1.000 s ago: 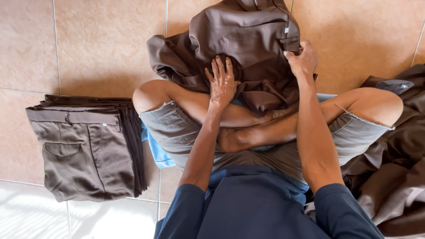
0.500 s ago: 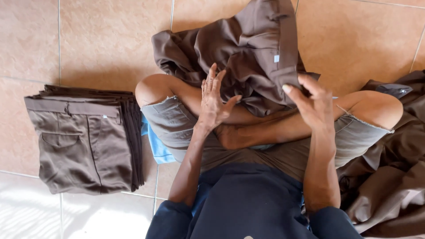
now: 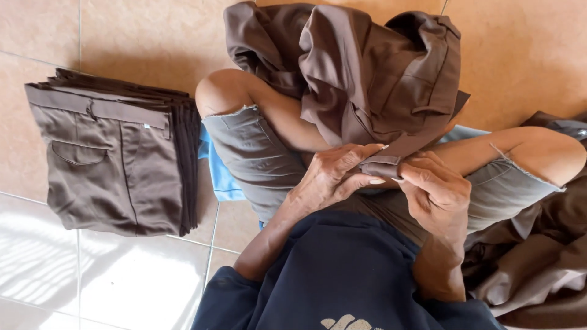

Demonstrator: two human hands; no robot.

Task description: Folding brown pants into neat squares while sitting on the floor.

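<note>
A crumpled brown pair of trousers (image 3: 367,73) lies bunched over my crossed legs. My left hand (image 3: 333,177) and my right hand (image 3: 437,192) meet at its near edge, both pinching the same brown waistband strip (image 3: 382,164) between thumbs and fingers. I sit on a tiled floor in grey cut-off shorts and a dark blue top.
A neat stack of folded brown trousers (image 3: 116,159) rests on the floor tiles (image 3: 140,36) to my left. A loose heap of brown garments (image 3: 538,256) lies at my right. A light blue cloth (image 3: 214,171) shows under my left thigh.
Both hands have drawn back from the upper part of the garment toward my lap and closed on its waistband edge. The trousers have bunched higher over my knees.
</note>
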